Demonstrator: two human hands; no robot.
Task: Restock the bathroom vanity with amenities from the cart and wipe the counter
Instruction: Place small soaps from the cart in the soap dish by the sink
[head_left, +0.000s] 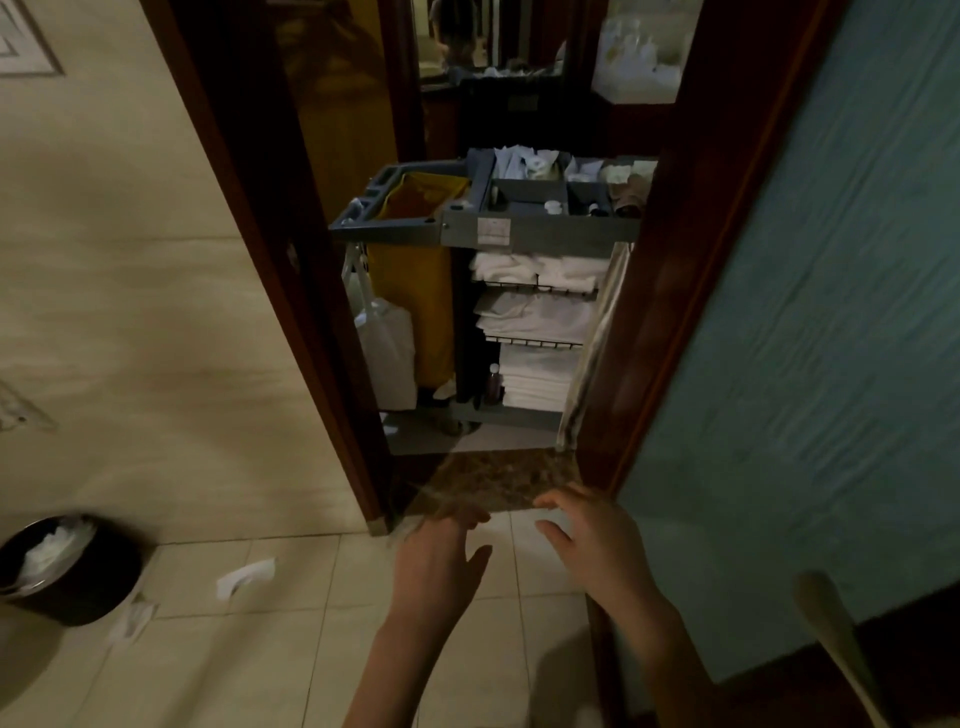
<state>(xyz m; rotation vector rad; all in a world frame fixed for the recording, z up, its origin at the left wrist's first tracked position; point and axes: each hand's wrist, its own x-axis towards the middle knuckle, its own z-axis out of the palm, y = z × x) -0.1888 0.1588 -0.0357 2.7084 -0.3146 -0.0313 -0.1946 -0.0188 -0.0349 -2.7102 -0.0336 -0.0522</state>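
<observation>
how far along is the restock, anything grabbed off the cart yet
Done: nothing visible; the vanity and counter are out of view. In hand: the left hand and right hand are both empty and loosely open, held out toward the cart parked beyond the doorway. Left: picking amenities from its top tray, stocking the vanity, wiping the counter. Paper scraps lie on the floor tiles.
</observation>
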